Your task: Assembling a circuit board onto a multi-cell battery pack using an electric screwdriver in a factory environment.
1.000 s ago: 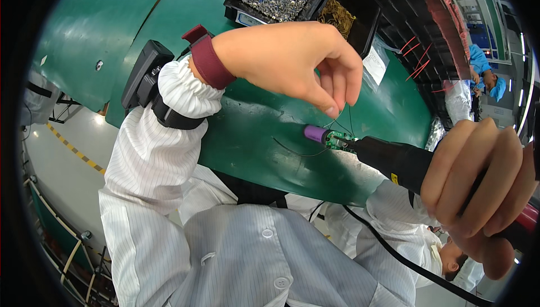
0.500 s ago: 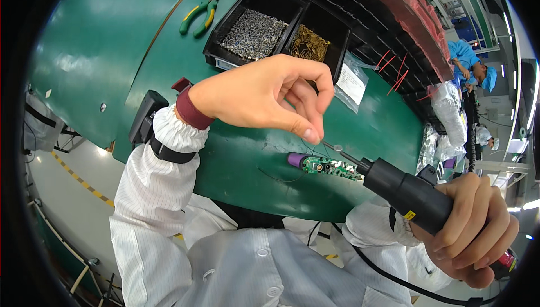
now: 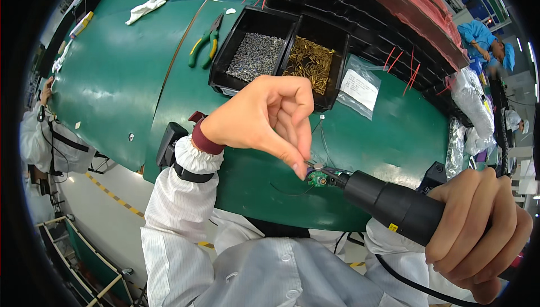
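Observation:
My right hand (image 3: 481,228) is wrapped round a black electric screwdriver (image 3: 394,203), which points left with its bit toward my other hand. Thumb and forefinger of my left hand (image 3: 261,118) are pinched together at the tip of that bit; whatever is between them is too small to make out. A green circuit board (image 3: 316,180) with a purple end piece lies just under the bit, mostly covered by the screwdriver and my fingertips. Beyond my left hand stand two black bins, one of small silver screws (image 3: 256,57), the other of brass-coloured pins or standoffs (image 3: 310,62).
Green-handled pliers (image 3: 205,45) lie left of the bins, a white glove (image 3: 148,6) farther left. A labelled clear bag (image 3: 360,89) is right of the bins. Black stacked trays (image 3: 360,26) with red wires line the back. Other people stand at the far right and left.
The view has shifted, showing more of the table at the left. Both hands and the screwdriver have come nearer the board, and the screwdriver now hides most of it.

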Available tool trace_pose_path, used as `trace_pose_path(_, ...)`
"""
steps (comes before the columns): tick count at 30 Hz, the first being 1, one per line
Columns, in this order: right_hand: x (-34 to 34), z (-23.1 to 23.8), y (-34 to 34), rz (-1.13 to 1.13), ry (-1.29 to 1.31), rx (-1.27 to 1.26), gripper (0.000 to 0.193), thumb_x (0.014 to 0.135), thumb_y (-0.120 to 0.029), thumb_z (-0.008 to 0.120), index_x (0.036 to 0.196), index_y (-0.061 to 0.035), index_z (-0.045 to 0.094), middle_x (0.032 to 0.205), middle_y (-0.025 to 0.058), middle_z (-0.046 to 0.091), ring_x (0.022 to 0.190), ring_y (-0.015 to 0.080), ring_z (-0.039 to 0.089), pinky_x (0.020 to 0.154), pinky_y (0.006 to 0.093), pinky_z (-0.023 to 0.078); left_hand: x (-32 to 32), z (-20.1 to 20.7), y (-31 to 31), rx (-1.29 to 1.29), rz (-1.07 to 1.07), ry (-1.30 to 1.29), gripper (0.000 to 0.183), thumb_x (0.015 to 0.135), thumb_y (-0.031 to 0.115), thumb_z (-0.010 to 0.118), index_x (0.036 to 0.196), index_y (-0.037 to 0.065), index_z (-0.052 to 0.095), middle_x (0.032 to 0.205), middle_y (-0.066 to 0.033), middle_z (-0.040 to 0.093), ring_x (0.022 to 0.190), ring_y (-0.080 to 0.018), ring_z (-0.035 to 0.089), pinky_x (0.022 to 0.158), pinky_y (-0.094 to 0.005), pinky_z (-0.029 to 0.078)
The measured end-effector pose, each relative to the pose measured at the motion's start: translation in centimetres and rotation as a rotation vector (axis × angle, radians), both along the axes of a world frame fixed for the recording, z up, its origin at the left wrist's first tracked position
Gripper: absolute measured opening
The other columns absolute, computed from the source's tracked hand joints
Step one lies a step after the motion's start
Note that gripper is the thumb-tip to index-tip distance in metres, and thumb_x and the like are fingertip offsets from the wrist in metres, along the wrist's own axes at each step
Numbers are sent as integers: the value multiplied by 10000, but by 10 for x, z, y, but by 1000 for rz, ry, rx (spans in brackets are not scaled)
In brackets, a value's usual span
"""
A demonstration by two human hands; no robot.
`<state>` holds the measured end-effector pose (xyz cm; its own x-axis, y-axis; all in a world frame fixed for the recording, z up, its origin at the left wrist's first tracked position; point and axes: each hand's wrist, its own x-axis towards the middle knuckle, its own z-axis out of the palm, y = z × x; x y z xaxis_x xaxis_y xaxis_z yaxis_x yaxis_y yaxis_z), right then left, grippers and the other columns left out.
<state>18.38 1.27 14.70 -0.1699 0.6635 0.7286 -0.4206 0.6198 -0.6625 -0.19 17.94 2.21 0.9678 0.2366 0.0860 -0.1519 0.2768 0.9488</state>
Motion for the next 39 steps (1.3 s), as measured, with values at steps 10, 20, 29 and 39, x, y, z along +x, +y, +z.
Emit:
trace_pose_path(10, 27, 1, -12, 73, -81, 84, 249, 856, -115, 779, 742, -58, 566, 596, 54, 585, 441, 131, 585, 424, 255, 535, 0, -3, 1, 3, 27, -33, 670, 623, -79, 966, 874, 72, 363, 770, -210, 735, 736, -280, 779, 671, -359, 654)
trace_pose_path(20, 29, -4, -17, 81, -109, 81, 246, 811, -24, 787, 723, -53, 559, 565, 62, 590, 415, 119, 585, 390, 236, 532, 3, -4, 0, -11, 10, -8, 690, 644, -97, 945, 843, 100, 315, 780, -212, 736, 750, -280, 783, 647, -340, 649)
trace_pose_path(29, 24, -11, -6, 115, -117, 102, 240, 828, -46, 774, 743, -53, 550, 582, 67, 592, 419, 125, 580, 391, 242, 527, -5, -6, -1, -3, -25, 29, 607, 721, -141, 866, 818, 94, 315, 803, -188, 717, 701, -251, 767, 656, -364, 654)
trace_pose_path(39, 24, -25, 7, 77, -81, 128, 236, 846, -70, 761, 766, -53, 540, 600, 72, 594, 423, 131, 575, 393, 249, 522, -1, 2, 3, 43, -73, 95, 627, 707, -148, 870, 755, 102, 296, 786, -198, 718, 705, -243, 768, 570, -314, 614)
